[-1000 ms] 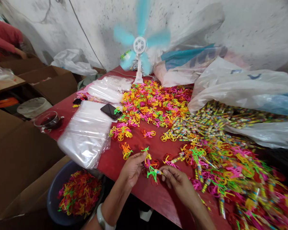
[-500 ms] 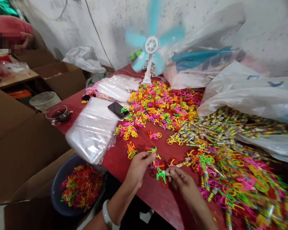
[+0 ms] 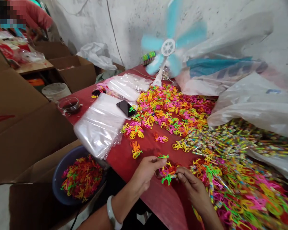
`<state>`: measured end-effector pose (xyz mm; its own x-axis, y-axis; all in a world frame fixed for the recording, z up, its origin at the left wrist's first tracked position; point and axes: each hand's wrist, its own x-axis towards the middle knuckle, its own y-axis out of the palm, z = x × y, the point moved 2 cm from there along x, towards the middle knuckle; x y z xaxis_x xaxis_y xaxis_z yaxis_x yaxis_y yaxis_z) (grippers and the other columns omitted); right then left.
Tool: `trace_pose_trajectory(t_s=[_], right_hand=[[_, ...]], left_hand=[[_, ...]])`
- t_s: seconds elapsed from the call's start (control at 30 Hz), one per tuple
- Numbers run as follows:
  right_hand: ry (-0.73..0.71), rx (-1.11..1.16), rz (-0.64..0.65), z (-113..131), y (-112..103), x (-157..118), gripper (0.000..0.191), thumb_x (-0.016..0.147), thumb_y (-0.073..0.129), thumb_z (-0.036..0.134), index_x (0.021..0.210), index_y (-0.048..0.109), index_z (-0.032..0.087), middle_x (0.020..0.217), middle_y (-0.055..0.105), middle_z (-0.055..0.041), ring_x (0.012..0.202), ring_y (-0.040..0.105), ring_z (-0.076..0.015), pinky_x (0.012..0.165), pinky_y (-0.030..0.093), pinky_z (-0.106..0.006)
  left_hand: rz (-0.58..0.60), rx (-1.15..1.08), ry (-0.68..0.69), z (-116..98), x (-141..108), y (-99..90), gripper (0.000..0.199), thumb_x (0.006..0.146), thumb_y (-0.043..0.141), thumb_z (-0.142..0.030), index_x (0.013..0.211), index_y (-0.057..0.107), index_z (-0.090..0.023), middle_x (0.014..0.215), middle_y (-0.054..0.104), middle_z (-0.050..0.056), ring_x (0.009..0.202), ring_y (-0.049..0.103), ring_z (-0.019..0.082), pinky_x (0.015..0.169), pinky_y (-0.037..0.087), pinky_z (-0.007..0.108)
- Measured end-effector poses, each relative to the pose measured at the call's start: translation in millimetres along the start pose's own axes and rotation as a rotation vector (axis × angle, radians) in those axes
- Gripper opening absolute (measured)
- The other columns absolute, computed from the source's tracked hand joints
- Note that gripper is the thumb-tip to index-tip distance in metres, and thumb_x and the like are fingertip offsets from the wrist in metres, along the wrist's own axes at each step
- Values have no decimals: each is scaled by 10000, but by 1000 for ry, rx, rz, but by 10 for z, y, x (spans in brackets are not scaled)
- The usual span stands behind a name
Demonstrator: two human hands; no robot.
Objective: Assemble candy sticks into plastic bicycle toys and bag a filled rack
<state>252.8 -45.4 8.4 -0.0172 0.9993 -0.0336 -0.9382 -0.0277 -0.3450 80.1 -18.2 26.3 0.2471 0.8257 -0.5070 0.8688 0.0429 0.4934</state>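
Observation:
My left hand [image 3: 147, 171], with a pale bangle [image 3: 112, 212] on the wrist, pinches a small plastic toy bicycle [image 3: 163, 156], of which green and yellow bits show past the thumb. Opposite it, my right hand [image 3: 194, 185] is closed with its fingertips on a short patterned stick [image 3: 173, 176]. Against that stick's end is a bright green toy bicycle [image 3: 167, 179]; I cannot tell whether they are joined. Red, pink and orange pieces lie around both hands' fingertips on the red table [image 3: 156, 199]. An orange and yellow toy bicycle [image 3: 135, 149] lies beyond my left hand.
Heaped toy bicycles [image 3: 163, 108] and patterned sticks [image 3: 220, 137] cover the back and right. Clear bags [image 3: 100, 121], a phone [image 3: 125, 108] and a spinning fan [image 3: 168, 47] stand or lie behind. A blue basin [image 3: 56, 183] sits lower left. A person [image 3: 38, 16] bends far left.
The view has swung left, so the scene sits further right. My right hand has come closer to my left, and less of the patterned stick shows at its fingertips.

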Motion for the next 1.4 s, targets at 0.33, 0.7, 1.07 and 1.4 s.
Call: trace_pose_trajectory(t_s=[0.33, 0.7, 1.07, 1.4], right_hand=[[-321, -342, -275, 169, 24, -59, 290, 868, 565, 418, 1094, 636, 250, 1104, 642, -90, 1064, 559, -266, 930, 419, -453], [-121, -54, -142, 257, 437, -131, 225, 798, 659, 381, 949, 636, 215, 909, 673, -50, 873, 618, -217, 781, 498, -335], [297, 530, 170, 329, 162, -102, 279, 719, 763, 423, 854, 635, 215, 666, 526, 30, 576, 445, -106, 551, 391, -211], [282, 662, 159, 297, 156, -115, 245, 730, 756, 415, 836, 672, 210, 742, 591, -5, 674, 516, -124, 640, 431, -228]], left_hand=[[-178, -140, 85, 12, -18, 20, 483, 467, 848, -532, 650, 670, -122, 573, 560, -22, 533, 451, 81, 553, 329, 231], [-136, -323, 36, 5, -96, 83, 464, 446, 880, -464, 633, 633, -118, 557, 567, -23, 525, 467, 75, 534, 343, 210], [-242, 598, 417, -28, -222, -175, 230, 799, 614, -396, 847, 629, -171, 831, 630, 50, 777, 577, 185, 725, 452, 322], [114, 1128, 880, -174, -354, -3, 164, 879, 547, -178, 1008, 647, -193, 969, 684, 64, 919, 601, 202, 862, 463, 366]])
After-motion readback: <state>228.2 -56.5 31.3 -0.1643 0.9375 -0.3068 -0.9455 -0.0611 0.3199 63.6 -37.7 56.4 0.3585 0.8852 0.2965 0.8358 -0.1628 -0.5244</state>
